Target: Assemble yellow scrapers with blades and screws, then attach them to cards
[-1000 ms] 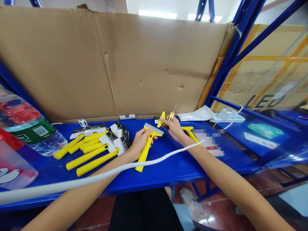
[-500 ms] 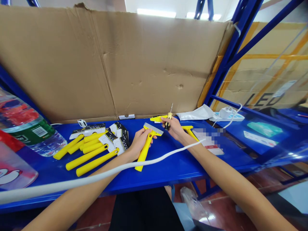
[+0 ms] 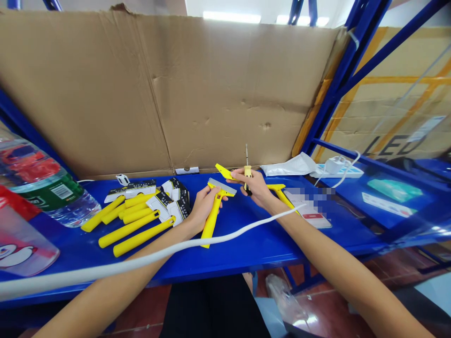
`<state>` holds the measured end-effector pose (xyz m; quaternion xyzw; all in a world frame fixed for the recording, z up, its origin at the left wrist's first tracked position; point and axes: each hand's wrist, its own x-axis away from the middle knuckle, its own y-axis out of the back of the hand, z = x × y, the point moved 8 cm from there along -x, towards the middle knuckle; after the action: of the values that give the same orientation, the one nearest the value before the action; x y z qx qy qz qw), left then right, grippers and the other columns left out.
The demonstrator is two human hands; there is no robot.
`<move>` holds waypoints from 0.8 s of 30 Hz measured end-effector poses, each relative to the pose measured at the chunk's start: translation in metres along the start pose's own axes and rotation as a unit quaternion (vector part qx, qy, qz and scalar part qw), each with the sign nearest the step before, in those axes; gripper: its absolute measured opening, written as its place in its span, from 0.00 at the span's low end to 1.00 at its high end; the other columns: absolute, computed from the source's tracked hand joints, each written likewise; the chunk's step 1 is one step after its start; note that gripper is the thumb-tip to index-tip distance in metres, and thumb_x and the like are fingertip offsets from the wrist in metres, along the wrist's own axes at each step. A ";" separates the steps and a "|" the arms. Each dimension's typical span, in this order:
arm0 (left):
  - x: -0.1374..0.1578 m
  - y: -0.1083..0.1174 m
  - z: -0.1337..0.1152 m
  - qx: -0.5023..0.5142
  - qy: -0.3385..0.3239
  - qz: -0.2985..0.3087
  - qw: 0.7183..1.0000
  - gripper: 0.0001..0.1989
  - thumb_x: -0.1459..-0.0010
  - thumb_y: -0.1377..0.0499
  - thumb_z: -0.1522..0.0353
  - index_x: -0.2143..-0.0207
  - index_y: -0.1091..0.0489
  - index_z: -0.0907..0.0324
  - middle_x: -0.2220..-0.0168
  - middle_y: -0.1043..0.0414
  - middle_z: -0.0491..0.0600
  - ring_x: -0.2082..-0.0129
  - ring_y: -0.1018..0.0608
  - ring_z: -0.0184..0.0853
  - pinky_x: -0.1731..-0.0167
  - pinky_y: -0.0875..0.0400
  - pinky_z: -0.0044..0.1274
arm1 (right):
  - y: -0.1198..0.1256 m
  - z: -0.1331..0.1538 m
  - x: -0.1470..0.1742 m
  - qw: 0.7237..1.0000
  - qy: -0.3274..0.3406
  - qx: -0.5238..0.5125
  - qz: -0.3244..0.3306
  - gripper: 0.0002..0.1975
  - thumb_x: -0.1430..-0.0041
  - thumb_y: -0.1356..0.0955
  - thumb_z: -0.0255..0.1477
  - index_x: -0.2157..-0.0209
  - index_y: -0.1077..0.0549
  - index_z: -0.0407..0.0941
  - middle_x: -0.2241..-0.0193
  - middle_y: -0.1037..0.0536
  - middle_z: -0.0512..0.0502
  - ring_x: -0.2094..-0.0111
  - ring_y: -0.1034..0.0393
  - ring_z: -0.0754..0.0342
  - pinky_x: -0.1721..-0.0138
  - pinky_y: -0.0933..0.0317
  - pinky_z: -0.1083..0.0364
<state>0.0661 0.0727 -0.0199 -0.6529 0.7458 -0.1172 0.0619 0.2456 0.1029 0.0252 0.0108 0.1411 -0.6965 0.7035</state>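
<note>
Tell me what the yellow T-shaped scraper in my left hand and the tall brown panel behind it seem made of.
The yellow scraper body looks like smooth, satiny plastic, evenly coloured; its narrow grey blade is probably metal, from its flat sheen. The brown panel seems matt cardboard, with creases and dents.

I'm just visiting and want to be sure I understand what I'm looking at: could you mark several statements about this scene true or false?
1. The left hand holds a yellow scraper with a metal blade. True.
2. The right hand holds a screwdriver and a small yellow piece. True.
3. The screwdriver's shaft points back toward the person. False: it points away, toward the cardboard.
4. Several yellow handles lie to the left of the left hand. True.
5. A big drink bottle is to the right of both hands. False: the big bottle is at the far left.
</note>
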 end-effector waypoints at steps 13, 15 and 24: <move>0.000 -0.002 -0.001 -0.006 -0.017 0.017 1.000 0.14 0.35 0.33 0.60 0.53 0.27 0.57 0.67 0.18 0.49 0.82 0.22 0.31 0.83 0.33 0.20 | -0.011 -0.002 0.006 0.991 -0.003 0.122 0.062 0.20 0.54 0.15 0.44 0.66 0.13 0.45 0.72 0.20 0.49 0.81 0.38 0.61 0.88 0.45 0.59; -0.001 -0.002 0.001 -0.001 -0.012 0.022 1.000 0.13 0.35 0.33 0.61 0.53 0.28 0.57 0.67 0.18 0.49 0.83 0.23 0.31 0.83 0.33 0.20 | -0.013 -0.003 0.007 0.989 -0.004 0.128 0.071 0.19 0.54 0.15 0.44 0.66 0.13 0.45 0.74 0.21 0.50 0.81 0.39 0.61 0.87 0.45 0.59; -0.003 -0.009 0.011 0.059 0.031 0.053 0.996 0.12 0.39 0.39 0.60 0.59 0.31 0.57 0.69 0.26 0.47 0.83 0.29 0.30 0.86 0.33 0.23 | -0.016 -0.005 0.007 0.987 -0.004 0.142 0.079 0.18 0.52 0.16 0.43 0.67 0.14 0.45 0.75 0.24 0.52 0.82 0.40 0.62 0.88 0.45 0.59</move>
<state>0.0778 0.0736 -0.0283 -0.6038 0.7726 -0.1778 0.0835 0.2289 0.0962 0.0216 0.1185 0.0364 -0.6518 0.7482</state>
